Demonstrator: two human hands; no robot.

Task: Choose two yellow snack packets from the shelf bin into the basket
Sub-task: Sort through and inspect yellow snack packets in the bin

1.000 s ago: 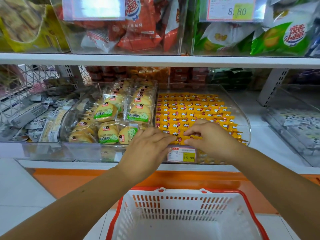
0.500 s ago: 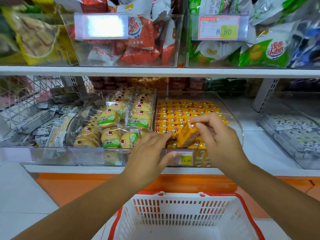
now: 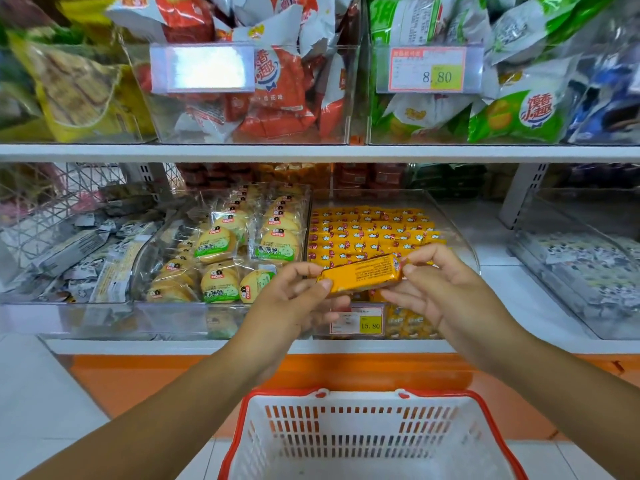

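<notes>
Setting: you are facing a shop's clear shelf bin (image 3: 462,237).
Grip: your left hand (image 3: 294,303) and right hand (image 3: 440,289) are pinching the ends of one yellow packet (image 3: 360,274), in front of the bin, above the basket (image 3: 239,420).
Handling: probably light, with a slick wrapper; pinch the ends.

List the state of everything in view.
Yellow packet: out of the bin, held level by both hands.
Left hand: pinches its left end.
Right hand: pinches its right end.
Shelf bin: open, stocked with yellow packets.
Basket: below hands, no packet visible inside.
</notes>
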